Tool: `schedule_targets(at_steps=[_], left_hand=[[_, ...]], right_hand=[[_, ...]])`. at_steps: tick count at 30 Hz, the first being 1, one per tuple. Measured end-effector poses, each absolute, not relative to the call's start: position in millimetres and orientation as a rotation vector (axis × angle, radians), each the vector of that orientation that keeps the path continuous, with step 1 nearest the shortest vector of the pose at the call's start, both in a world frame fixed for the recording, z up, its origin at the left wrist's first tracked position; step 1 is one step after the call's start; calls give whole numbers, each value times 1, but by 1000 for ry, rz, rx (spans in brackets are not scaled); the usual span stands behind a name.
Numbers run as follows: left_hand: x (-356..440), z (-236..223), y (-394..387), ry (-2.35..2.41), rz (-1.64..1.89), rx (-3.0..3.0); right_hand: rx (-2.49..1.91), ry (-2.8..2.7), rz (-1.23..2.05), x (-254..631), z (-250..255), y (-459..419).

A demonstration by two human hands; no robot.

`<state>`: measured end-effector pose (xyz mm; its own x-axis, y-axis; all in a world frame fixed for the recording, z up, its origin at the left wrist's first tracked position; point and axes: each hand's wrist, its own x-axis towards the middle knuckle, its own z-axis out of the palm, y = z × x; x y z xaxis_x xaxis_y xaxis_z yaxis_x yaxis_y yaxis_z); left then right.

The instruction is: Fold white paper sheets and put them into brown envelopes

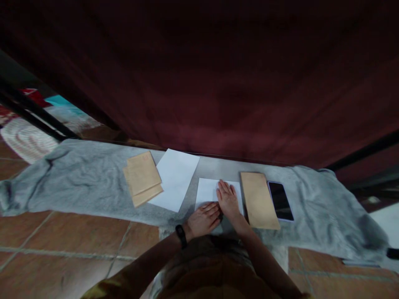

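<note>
A small white sheet of paper (pixel 207 187), seemingly folded, lies on the grey cloth in front of me. My right hand (pixel 228 200) rests flat on its right half, fingers stretched toward the far edge. Across the near edge lies my left hand (pixel 202 219), palm down, its fingers extended to the right and close to the right wrist. Neither hand grips anything. Part of the paper is hidden under both hands. A brown paper envelope (pixel 259 200) lies just right of the paper. Left of it is a larger white sheet (pixel 178 176), lying flat at a slant.
Brown envelopes (pixel 143 172) overlap the larger sheet's left side. A phone (pixel 281 201) with a dark screen lies right of the single envelope. Grey cloth (pixel 90 182) covers the long, narrow surface. A dark red curtain-like fabric (pixel 212 108) rises behind; tiled floor (pixel 77 241) is below.
</note>
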<state>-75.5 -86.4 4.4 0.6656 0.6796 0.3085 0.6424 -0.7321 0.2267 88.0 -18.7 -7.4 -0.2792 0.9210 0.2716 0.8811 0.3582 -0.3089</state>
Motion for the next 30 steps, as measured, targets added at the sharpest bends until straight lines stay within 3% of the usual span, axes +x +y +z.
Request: schedule_targets(at_steps=[18,26,30], left_hand=[[-83,5,-96,1024,607,2720],[-88,4,-86,1924,728,2088],[-77,8,-76,1938,849,1752]], right_hand=[[-1370,-2394,135,126,-15,-109],[-1379,-2367,94,122,-11,-109],[-1376,-2368,75,121,-10,-110]])
